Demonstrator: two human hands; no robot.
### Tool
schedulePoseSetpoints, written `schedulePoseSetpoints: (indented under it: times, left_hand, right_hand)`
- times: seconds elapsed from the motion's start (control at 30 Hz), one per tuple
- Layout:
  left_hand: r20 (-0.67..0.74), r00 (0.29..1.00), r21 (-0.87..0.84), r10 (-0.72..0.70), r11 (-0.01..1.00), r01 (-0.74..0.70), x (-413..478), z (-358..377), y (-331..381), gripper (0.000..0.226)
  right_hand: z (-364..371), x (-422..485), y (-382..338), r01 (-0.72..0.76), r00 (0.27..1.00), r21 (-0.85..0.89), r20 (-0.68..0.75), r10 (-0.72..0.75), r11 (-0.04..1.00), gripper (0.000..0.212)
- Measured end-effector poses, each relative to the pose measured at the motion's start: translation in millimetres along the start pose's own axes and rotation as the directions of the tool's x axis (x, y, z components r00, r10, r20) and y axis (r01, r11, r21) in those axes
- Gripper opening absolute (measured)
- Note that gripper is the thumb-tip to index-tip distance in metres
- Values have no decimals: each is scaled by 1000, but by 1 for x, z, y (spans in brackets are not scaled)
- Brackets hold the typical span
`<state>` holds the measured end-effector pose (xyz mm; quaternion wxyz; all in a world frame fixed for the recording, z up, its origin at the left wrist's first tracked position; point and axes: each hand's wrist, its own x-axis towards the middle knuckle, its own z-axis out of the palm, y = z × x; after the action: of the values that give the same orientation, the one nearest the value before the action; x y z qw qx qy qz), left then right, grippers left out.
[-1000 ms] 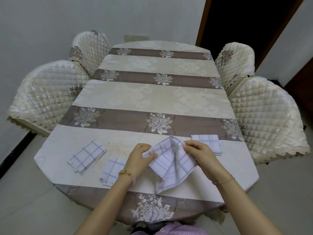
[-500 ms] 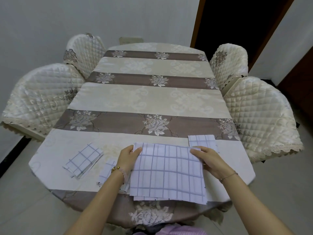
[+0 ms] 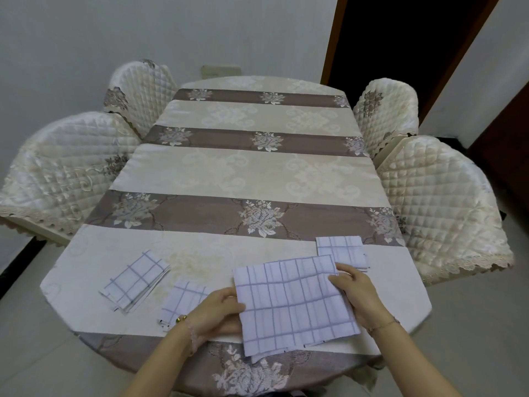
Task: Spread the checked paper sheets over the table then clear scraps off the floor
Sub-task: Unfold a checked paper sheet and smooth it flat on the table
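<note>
Looking down from my head, my left grip [image 3: 217, 310] curls round the left edge of the opened checked paper sheet [image 3: 294, 302], thumb on top, and my right grip [image 3: 357, 296] pinches its right edge near the far corner, between thumb and fingers. The sheet lies almost flat and a little askew on the near end of the counter [image 3: 257, 170]; its near edge hangs just over the rim, where a second layer peeks out beneath. The left folded sheet [image 3: 134, 280] lies well apart on the cream band. The middle folded sheet [image 3: 183, 302] sits partly under my left wrist, and the right folded sheet [image 3: 342, 250] lies just beyond my right fingers, its near corner overlapped by the opened one. Quilted chairs [image 3: 438, 202] stand along both long sides of the counter
</note>
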<state>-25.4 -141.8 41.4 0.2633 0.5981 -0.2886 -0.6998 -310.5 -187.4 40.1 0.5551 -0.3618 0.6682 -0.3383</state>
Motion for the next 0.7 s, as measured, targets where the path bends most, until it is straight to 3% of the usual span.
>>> schedulePoseSetpoints:
  times: [0.13,0.23,0.37,0.57,0.7]
  left_hand:
    - [-149,959,-17,241,969,-246,-14,17,23,8]
    - [-185,916,-60,357,926,-373,-24,37,47,8]
    - [-147,851,-21,504,858,-512,-33,60,66,14]
    - [-86,818,130,568,821,-556,-36,68,74,24]
    - [-121,770,241,626,771,-589,-32,69,74,21]
  right_hand:
    - [13,-20,-23,222,957,-265,-124,-262,938,38]
    - [38,-54,-52,385,923,-99,34,-384,917,24]
    - [66,-81,-70,299,909,149,257,-328,943,24]
    - [67,-76,-79,178,924,301,276,-265,937,29]
    - [66,-74,-80,161,929,343,263,-259,925,18]
